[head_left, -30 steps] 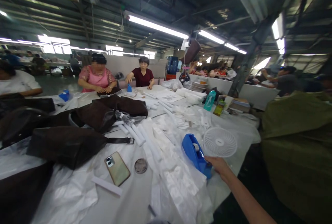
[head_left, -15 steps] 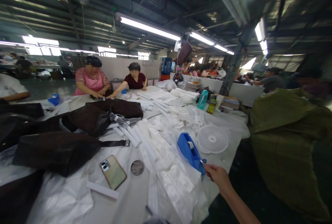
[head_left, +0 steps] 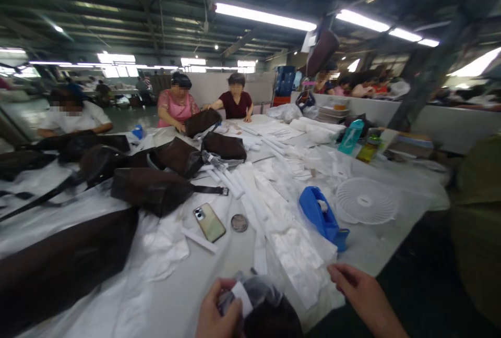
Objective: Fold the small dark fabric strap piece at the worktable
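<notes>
My left hand [head_left: 214,311] is closed around a dark bundle wrapped in clear plastic [head_left: 262,308] at the bottom edge of the head view, with a white paper strip [head_left: 241,298] under the thumb. My right hand [head_left: 354,287] hovers just right of the bundle, fingers loosely curled, and whether it holds a piece of tape is unclear. A blue tape dispenser [head_left: 321,216] stands on the white-covered table [head_left: 203,280] a little beyond the right hand. Folded white paper pieces [head_left: 299,265] lie between the dispenser and my hands.
A phone [head_left: 209,221] and a round metal lid [head_left: 239,222] lie at mid-table, a white fan [head_left: 367,201] to the right. Dark brown bags [head_left: 156,188] cover the left side. Three seated people [head_left: 235,102] work at the far end. Bottles [head_left: 350,137] stand far right.
My right hand left the tape dispenser and drew back toward me. My left hand came into view holding the wrapped bundle. The camera swung left and down.
</notes>
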Demonstrator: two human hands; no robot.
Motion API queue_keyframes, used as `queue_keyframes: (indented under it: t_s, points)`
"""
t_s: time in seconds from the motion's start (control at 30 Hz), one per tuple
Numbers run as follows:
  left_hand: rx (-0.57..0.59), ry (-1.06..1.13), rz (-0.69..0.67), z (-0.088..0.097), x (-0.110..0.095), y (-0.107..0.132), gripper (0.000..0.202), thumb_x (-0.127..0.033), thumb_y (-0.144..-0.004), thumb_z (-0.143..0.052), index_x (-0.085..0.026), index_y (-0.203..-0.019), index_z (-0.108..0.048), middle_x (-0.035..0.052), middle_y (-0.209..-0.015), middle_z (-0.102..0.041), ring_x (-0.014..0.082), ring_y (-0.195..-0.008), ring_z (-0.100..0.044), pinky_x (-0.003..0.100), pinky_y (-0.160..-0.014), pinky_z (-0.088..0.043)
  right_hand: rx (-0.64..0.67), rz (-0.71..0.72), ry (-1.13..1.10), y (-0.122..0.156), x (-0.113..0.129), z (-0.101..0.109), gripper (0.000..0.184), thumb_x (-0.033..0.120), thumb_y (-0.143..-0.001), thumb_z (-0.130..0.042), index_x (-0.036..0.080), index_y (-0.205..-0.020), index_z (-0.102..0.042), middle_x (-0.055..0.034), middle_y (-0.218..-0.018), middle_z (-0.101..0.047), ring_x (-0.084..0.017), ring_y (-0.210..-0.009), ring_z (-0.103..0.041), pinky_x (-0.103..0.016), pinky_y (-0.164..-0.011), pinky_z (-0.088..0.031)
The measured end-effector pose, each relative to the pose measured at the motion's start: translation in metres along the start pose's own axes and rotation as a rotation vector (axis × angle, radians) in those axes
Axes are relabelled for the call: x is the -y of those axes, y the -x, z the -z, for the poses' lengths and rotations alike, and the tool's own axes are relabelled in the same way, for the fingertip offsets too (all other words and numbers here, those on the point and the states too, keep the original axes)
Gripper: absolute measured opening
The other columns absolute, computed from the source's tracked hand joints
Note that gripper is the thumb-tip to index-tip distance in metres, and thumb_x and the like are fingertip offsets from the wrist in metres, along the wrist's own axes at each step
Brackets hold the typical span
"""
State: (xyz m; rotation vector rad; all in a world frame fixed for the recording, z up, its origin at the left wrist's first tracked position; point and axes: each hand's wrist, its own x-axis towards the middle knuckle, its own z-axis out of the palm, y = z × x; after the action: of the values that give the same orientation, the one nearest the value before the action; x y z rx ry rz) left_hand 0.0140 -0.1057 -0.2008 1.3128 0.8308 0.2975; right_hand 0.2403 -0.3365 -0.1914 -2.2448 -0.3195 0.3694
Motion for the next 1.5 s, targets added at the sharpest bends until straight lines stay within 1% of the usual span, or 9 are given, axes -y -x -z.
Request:
queue_keyframes:
  t_s: [0.13, 0.27, 0.47, 0.7, 0.87, 1.0, 1.13, 1.3, 1.5]
  points:
    - [-0.036, -0.125, -0.027, -0.004, -0.007, 0.01, 0.024, -0.029, -0.071, -0.057, -0.019, -0.092, -0.049, -0.0034, -0.064, -0.061, 0.0108, -0.039, -0.052, 0.024, -0.039, -0.045, 0.352, 0.182, -0.258, 0.06, 0.073, -0.055, 0.037, 0.055, -0.075, -0.06, 0.019, -0.076, -0.067, -0.0009, -0.067, -0.064, -0.017, -0.066, -0.058, -0.026, -0.063, -0.048]
    - [-0.071, -0.231, -0.123, -0.005, -0.004, 0.019, 0.023, -0.028, -0.076, -0.055, -0.021, -0.094, -0.044, -0.0008, -0.068, -0.065, 0.0145, -0.05, -0.058, 0.024, -0.047, -0.044, 0.565, 0.168, -0.416, 0.088, 0.108, -0.093, 0.034, 0.051, -0.074, -0.065, 0.018, -0.078, -0.069, 0.0016, -0.063, -0.06, -0.012, -0.059, -0.052, -0.025, -0.057, -0.041]
    - [0.005, -0.115, -0.156, 0.004, 0.005, 0.022, 0.03, -0.04, -0.075, -0.063, -0.024, -0.089, -0.043, -0.0014, -0.064, -0.062, 0.016, -0.056, -0.056, 0.024, -0.055, -0.039, 0.562, 0.124, -0.438, 0.086, 0.113, -0.113, 0.04, 0.055, -0.074, -0.064, 0.016, -0.06, -0.064, 0.0044, -0.052, -0.054, -0.008, -0.048, -0.043, -0.024, -0.051, -0.033]
    - [0.055, -0.119, -0.193, 0.008, 0.0, 0.024, 0.032, -0.047, -0.076, -0.061, -0.022, -0.093, -0.054, 0.0008, -0.062, -0.061, 0.0168, -0.057, -0.054, 0.025, -0.057, -0.039, 0.572, 0.098, -0.368, 0.084, 0.099, -0.128, 0.041, 0.055, -0.074, -0.062, 0.016, -0.065, -0.064, 0.0028, -0.057, -0.059, -0.008, -0.048, -0.047, -0.022, -0.049, -0.034]
    - [-0.013, -0.222, -0.31, 0.002, 0.005, 0.024, 0.033, -0.042, -0.078, -0.058, -0.021, -0.103, -0.061, 0.0059, -0.078, -0.068, 0.0196, -0.071, -0.06, 0.028, -0.071, -0.046, 0.541, 0.07, -0.329, 0.084, 0.101, -0.133, 0.044, 0.059, -0.071, -0.061, 0.016, -0.059, -0.062, 0.0014, -0.055, -0.059, -0.009, -0.046, -0.048, -0.023, -0.048, -0.035]
    - [-0.08, -0.342, -0.256, 0.0, 0.006, 0.021, 0.026, -0.037, -0.08, -0.052, -0.019, -0.096, -0.064, 0.0051, -0.069, -0.066, 0.0183, -0.064, -0.059, 0.028, -0.068, -0.046, 0.515, 0.035, -0.358, 0.086, 0.101, -0.134, 0.042, 0.055, -0.072, -0.062, 0.016, -0.057, -0.062, 0.0019, -0.053, -0.057, -0.009, -0.047, -0.049, -0.023, -0.048, -0.035]
    - [-0.094, -0.315, -0.202, 0.0, 0.001, 0.019, 0.025, -0.029, -0.077, -0.052, -0.017, -0.097, -0.063, 0.0025, -0.065, -0.065, 0.0159, -0.056, -0.056, 0.026, -0.056, -0.042, 0.508, 0.023, -0.441, 0.091, 0.099, -0.136, 0.037, 0.053, -0.07, -0.064, 0.016, -0.065, -0.067, 0.0026, -0.053, -0.057, -0.012, -0.052, -0.054, -0.025, -0.053, -0.04]
    - [-0.114, -0.321, -0.28, 0.0, 0.005, 0.019, 0.025, -0.029, -0.074, -0.055, -0.018, -0.094, -0.065, 0.0008, -0.067, -0.066, 0.0155, -0.06, -0.057, 0.026, -0.06, -0.042, 0.403, -0.022, -0.527, 0.096, 0.093, -0.139, 0.037, 0.052, -0.065, -0.067, 0.017, -0.077, -0.065, 0.0028, -0.054, -0.06, -0.013, -0.05, -0.055, -0.025, -0.051, -0.042]
    - [-0.081, -0.294, -0.312, 0.001, 0.008, 0.023, 0.022, -0.028, -0.074, -0.054, -0.018, -0.092, -0.063, -0.001, -0.062, -0.063, 0.0126, -0.055, -0.052, 0.025, -0.055, -0.041, 0.266, -0.063, -0.548, 0.098, 0.08, -0.15, 0.063, 0.053, -0.058, -0.07, 0.021, -0.105, -0.042, 0.0089, -0.042, -0.056, -0.01, -0.034, -0.043, -0.021, -0.036, -0.03]
